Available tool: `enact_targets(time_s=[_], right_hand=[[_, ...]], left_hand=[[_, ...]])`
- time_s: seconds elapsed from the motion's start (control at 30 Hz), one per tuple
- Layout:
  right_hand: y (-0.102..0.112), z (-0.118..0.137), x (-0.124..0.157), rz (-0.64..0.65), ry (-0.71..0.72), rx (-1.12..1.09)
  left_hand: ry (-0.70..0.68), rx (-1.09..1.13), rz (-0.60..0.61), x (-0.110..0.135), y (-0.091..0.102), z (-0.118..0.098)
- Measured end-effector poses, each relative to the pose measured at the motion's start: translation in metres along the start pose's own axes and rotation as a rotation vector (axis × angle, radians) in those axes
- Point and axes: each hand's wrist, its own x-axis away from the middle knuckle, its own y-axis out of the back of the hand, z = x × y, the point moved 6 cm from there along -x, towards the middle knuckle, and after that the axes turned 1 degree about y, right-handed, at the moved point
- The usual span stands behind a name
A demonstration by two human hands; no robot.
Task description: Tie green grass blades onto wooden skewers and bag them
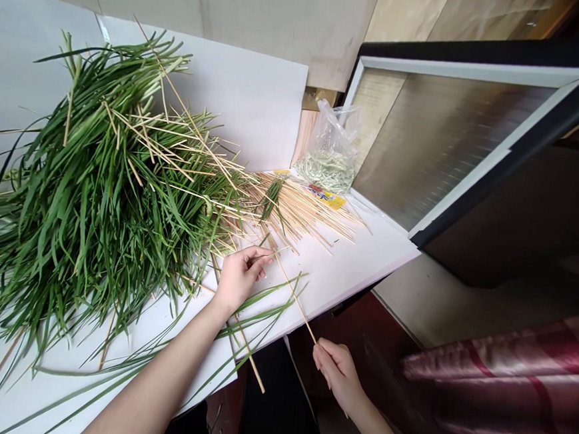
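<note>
A big heap of long green leaves (91, 188) lies on a white table (351, 262), with thin wooden sticks (304, 211) strewn over it and fanned out to its right. My left hand (239, 276) rests on the table by the heap, fingers pinched on one end of a green leaf strip. My right hand (337, 371) is below the table's edge, closed on the lower end of a single thin stick (291, 287) that slants up toward the left hand.
A clear plastic bag (331, 150) with pale greenish bits stands at the back of the table next to a yellow packet (328, 197). A dark-framed panel (456, 136) leans at the right. Pink striped cloth (508, 368) lies at lower right.
</note>
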Motion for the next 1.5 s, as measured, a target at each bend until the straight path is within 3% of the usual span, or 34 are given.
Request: enact_targets(time_s=[0.3, 0.57, 1.0, 1.27, 1.5], right_hand=[[0.0, -0.001, -0.001, 0.018, 0.014, -0.007], [0.0, 0.0, -0.001, 0.01, 0.019, -0.004], [-0.001, -0.001, -0.001, 0.01, 0.024, -0.01], [-0.001, 0.003, 0.0, 0.021, 0.02, -0.013], [-0.001, 0.002, 0.0, 0.018, 0.014, -0.01]], left_hand=[[-0.02, -0.093, 0.021, 0.0, -0.001, 0.001], [-0.113, -0.241, -0.054, 0.006, 0.002, -0.01], [-0.108, -0.266, -0.046, 0.006, 0.002, -0.007], [-0.067, -0.198, -0.028, 0.003, 0.0, -0.004], [0.034, 0.007, 0.012, -0.001, -0.004, 0.009]])
